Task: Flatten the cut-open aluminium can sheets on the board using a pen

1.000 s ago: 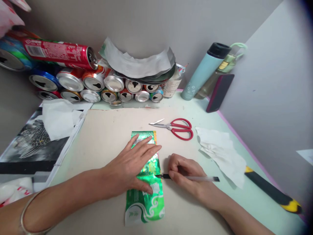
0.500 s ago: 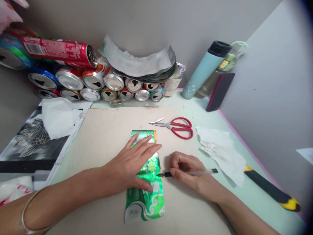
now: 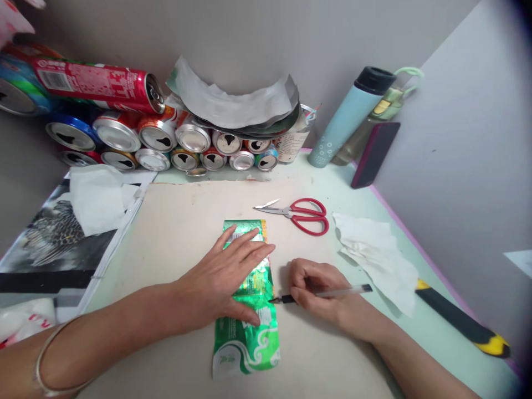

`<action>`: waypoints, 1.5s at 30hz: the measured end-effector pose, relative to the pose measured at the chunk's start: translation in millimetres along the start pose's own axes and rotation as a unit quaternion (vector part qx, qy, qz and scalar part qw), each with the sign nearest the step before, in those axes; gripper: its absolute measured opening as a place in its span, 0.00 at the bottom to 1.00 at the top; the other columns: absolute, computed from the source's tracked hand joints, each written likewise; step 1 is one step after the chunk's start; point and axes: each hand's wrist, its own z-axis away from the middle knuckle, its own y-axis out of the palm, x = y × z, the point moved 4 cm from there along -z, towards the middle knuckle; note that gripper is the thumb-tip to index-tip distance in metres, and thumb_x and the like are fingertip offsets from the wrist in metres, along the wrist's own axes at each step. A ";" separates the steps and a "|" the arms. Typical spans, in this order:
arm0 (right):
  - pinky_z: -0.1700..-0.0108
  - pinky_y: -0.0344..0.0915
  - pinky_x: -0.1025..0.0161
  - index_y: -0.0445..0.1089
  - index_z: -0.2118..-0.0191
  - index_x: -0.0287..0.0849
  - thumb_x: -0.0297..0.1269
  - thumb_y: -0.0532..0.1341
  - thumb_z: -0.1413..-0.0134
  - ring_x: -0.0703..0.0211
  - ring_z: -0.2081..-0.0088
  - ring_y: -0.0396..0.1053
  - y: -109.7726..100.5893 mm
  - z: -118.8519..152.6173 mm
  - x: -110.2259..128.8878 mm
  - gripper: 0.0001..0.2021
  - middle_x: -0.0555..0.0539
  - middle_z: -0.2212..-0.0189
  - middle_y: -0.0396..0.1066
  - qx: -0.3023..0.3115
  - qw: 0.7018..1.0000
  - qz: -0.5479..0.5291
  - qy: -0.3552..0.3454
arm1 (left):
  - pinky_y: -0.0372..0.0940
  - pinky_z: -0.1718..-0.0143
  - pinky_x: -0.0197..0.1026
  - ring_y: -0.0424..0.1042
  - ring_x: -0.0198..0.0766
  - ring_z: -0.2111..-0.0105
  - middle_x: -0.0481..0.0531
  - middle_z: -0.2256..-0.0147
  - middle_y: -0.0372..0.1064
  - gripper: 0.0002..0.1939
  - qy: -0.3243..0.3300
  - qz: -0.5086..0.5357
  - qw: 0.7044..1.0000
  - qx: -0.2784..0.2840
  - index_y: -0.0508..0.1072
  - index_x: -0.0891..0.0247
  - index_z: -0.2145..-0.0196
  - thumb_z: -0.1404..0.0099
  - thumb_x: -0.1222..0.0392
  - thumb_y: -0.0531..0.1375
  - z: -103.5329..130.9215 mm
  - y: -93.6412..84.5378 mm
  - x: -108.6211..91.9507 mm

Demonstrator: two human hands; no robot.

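Note:
A green printed metal sheet point(image 3: 249, 346) lies lengthwise on the beige board point(image 3: 178, 221). Across its upper and middle part my left hand point(image 3: 228, 277) rests flat, fingers spread. My right hand point(image 3: 318, 288) is closed round a clear pen point(image 3: 344, 291) with a black grip, to the right of the sheet. The pen's tip is at the sheet's right edge, near its middle. Red-handled scissors point(image 3: 295, 213) lie beyond the sheet, with a small pointed sliver beside their blades.
Stacked drink cans point(image 3: 193, 138) line the back, with curved metal sheets point(image 3: 236, 108) on top. A blue bottle point(image 3: 347, 122) and dark phone point(image 3: 375, 155) lean at back right. Crumpled tissue point(image 3: 378, 252) and a black-yellow tool handle point(image 3: 457, 316) lie right; a picture point(image 3: 54, 238) lies left.
The pen in my right hand has shifted very slightly to the right along the sheet's edge. My left hand has stayed in place.

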 end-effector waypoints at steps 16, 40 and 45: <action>0.73 0.49 0.64 0.54 0.73 0.46 0.32 0.60 0.41 0.63 0.74 0.51 -0.7 -2.1 2.8 0.13 0.55 0.76 0.56 -0.004 1.000 0.000 0.001 | 0.29 0.29 0.63 0.43 0.57 0.27 0.62 0.33 0.59 0.55 0.015 0.003 0.999 -0.033 0.49 0.58 0.30 0.43 0.32 0.69 1.2 2.3 2.1; 0.72 0.49 0.64 0.53 0.74 0.45 0.29 0.59 0.42 0.63 0.73 0.50 -2.9 0.3 1.3 0.14 0.55 0.76 0.55 0.015 1.000 0.016 -0.004 | 0.30 0.29 0.66 0.45 0.61 0.28 0.61 0.34 0.60 0.55 0.017 0.020 0.999 -0.027 0.50 0.55 0.29 0.43 0.33 0.70 -0.3 -0.7 0.2; 0.72 0.49 0.64 0.54 0.72 0.45 0.32 0.59 0.38 0.63 0.73 0.51 -1.9 -1.3 -1.5 0.14 0.55 0.75 0.56 0.004 1.000 0.002 -0.003 | 0.31 0.29 0.66 0.44 0.61 0.28 0.62 0.34 0.60 0.55 0.016 0.012 0.999 -0.030 0.50 0.57 0.30 0.44 0.32 0.70 0.0 -0.6 0.3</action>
